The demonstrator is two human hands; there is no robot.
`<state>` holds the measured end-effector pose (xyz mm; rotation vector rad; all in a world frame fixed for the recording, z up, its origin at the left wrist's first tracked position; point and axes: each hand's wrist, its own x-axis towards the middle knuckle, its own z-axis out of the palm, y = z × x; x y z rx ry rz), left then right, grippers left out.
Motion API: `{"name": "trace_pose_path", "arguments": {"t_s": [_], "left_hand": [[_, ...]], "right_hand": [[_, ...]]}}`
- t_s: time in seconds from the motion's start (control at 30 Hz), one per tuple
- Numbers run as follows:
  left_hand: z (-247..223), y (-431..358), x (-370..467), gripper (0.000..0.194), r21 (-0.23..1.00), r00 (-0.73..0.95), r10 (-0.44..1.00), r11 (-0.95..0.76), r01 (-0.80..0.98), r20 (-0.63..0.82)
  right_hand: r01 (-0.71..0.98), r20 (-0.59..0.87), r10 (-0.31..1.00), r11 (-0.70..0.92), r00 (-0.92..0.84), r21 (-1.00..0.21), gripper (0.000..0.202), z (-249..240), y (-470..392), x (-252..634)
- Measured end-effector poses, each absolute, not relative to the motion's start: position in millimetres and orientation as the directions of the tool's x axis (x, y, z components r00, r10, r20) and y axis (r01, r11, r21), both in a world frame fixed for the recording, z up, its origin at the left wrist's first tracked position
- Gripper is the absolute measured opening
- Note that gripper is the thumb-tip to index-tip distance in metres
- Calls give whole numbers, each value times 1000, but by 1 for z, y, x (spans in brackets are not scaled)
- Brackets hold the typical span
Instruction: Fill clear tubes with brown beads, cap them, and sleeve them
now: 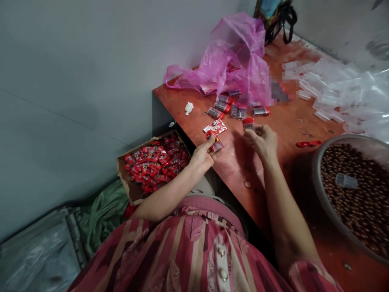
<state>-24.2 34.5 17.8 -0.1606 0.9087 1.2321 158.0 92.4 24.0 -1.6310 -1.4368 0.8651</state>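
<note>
My left hand (203, 157) pinches a small red printed packet (217, 144) over the table's edge. Just beyond it, another shiny printed packet (216, 126) lies on the red table (234, 162). In my right hand (263, 142) is a small clear tube with a red cap (248, 121), its lower part hidden by my fingers. Several similar red-capped tubes (222, 106) with dark contents lie a little farther back. One more tube (260, 111) rests on its side behind my right hand.
A cardboard box (122, 167) full of red packets stands left of the table. A pink plastic bag (237, 61) lies at the back. Clear tubes (337, 87) are heaped at right, above a tub (319, 174) of brown balls holding a clear cup (346, 181). A red spoon (308, 143) lies nearby.
</note>
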Motion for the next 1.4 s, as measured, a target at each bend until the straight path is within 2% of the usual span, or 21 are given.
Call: {"name": "trace_pose_path", "arguments": {"t_s": [0.07, 0.17, 0.23, 0.43, 0.67, 0.77, 0.93, 1.1, 1.2, 1.4], "left_hand": [[19, 36, -24, 13, 328, 43, 732, 357, -875, -680], [22, 38, -22, 14, 311, 33, 734, 328, -892, -679], [24, 39, -19, 14, 305, 37, 737, 323, -896, -675], [26, 33, -8, 14, 313, 44, 771, 310, -898, -636], [30, 25, -5, 29, 501, 76, 886, 327, -801, -457], [29, 24, -7, 33, 553, 123, 918, 329, -765, -376], [22, 24, -8, 37, 635, 170, 908, 392, -665, -383], [19, 26, -9, 39, 679, 172, 928, 360, -639, -331], [21, 27, -11, 38, 672, 223, 939, 343, -656, -262], [29, 26, -13, 41, 698, 317, 924, 372, -612, -215]], "right_hand": [[266, -17, 993, -48, 119, -963, 25, 27, 55, 145], [104, -41, 997, -48, 70, -993, 25, 29, 5, 125], [79, -53, 996, -59, 77, -995, 27, 25, -14, 116], [176, -30, 991, -53, 131, -983, 29, 9, -21, 112], [14, -94, 993, -96, 78, -995, 28, 15, -21, 112], [95, -44, 988, -58, 149, -994, 27, 11, -20, 114], [316, 93, 981, 35, 169, -948, 28, 4, -21, 118], [318, 94, 984, 42, 152, -947, 27, 4, -21, 118], [237, 57, 987, 20, 150, -971, 27, 8, -20, 118], [-123, -108, 994, -105, 24, -987, 26, 14, -14, 120]]}}
